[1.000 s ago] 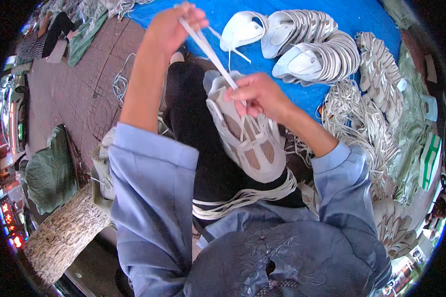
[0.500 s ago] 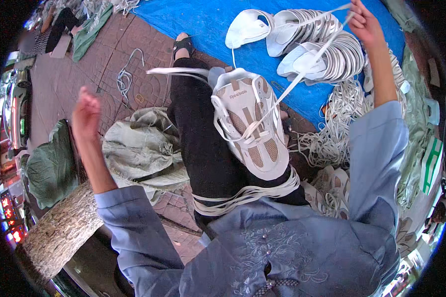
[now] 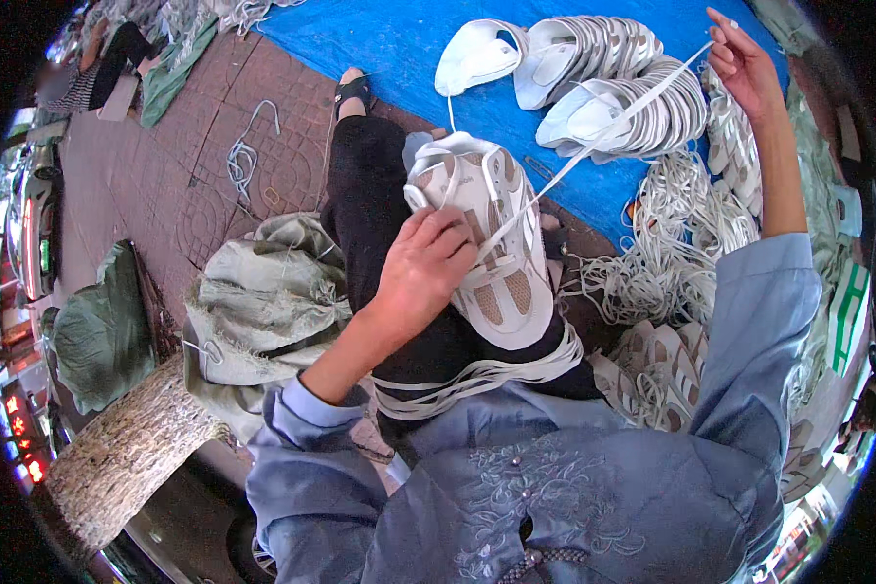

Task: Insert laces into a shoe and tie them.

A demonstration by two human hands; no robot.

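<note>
A white and beige sneaker upper (image 3: 516, 297) lies across my black-trousered lap, with lace threaded through part of its eyelets. My left hand (image 3: 426, 261) rests over its left side, fingers curled and closed near the lacing; what they grip is hidden. Raised at the far right, my right hand (image 3: 747, 73) pinches a white shoelace (image 3: 603, 134). That lace runs taut from the upper's eyelets. A bundle of loose white laces (image 3: 482, 375) is draped over my thighs behind the upper.
Rows of stacked uppers (image 3: 633, 107) lie on a blue tarp (image 3: 370, 44). A tangled heap of laces (image 3: 686, 219) and more uppers (image 3: 657, 365) are at the right. Left are a pale sack (image 3: 263, 292), a tree trunk (image 3: 127, 453) and a green bag (image 3: 107, 326). A person (image 3: 107, 63) sits far left.
My left hand has come from the far left in to the upper. My right hand has moved slightly right and down, still drawing the lace. The loose lace at the upper's left has swung out of view.
</note>
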